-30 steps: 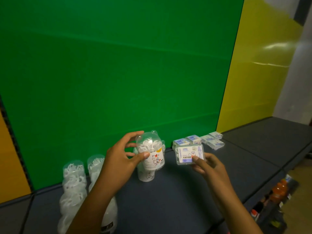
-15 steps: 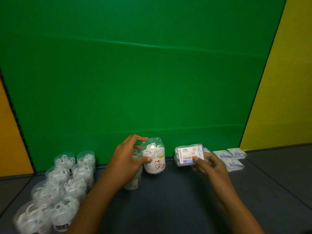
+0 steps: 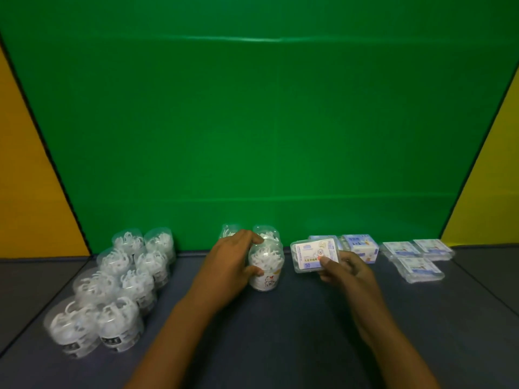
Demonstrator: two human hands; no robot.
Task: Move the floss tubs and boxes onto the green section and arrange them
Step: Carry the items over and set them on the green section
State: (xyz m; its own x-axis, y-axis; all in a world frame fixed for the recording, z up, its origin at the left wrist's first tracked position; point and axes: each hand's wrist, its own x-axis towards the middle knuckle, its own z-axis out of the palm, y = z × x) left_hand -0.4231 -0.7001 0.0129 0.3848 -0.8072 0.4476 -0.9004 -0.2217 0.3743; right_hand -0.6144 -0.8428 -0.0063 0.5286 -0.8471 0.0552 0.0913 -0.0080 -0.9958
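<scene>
The left hand curls around a clear plastic floss tub with a cartoon label, which stands upright on the dark grey tabletop before the green backdrop panel. Two more clear tubs stand just behind it, partly hidden by the fingers. The right hand pinches a flat clear floss box with a blue-and-white label, raised and tilted. Behind it sit stacked boxes; three flat boxes lie farther right. A cluster of clear tubs crowds the left side.
</scene>
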